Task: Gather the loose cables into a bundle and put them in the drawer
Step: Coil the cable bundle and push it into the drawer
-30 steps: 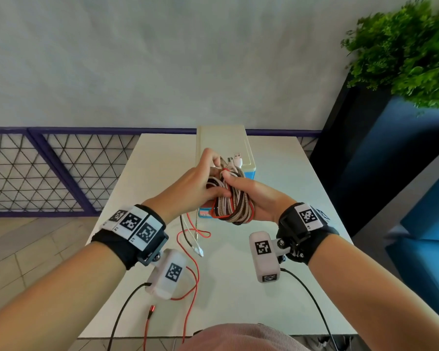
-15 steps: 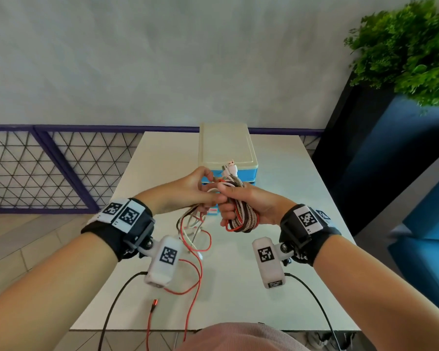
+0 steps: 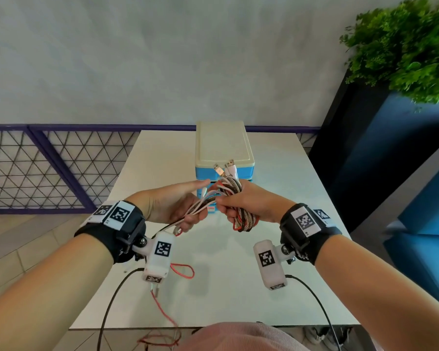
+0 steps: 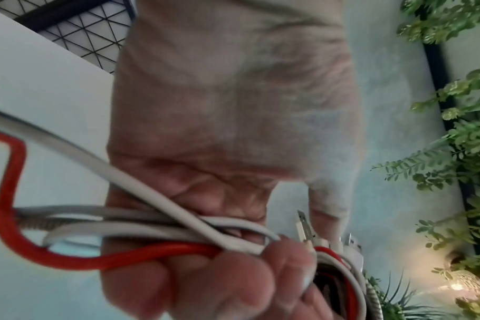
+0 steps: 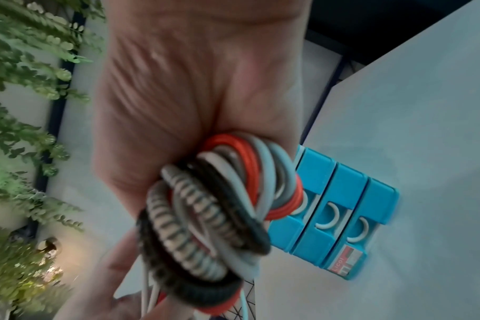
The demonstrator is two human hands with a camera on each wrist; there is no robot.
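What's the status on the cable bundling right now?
Right hand grips coiled cable bundle. Left hand holds loose white and red strands. Red tail trails off table. Drawer unit shut.

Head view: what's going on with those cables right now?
A person is coiling cables above a white table. The right hand grips the bundle of red, white and braided loops, plugs sticking up. The left hand holds the loose strands leading into it. A red cable tail trails off the near table edge. The blue drawer box behind the hands looks shut in the right wrist view, so nothing is stowed.
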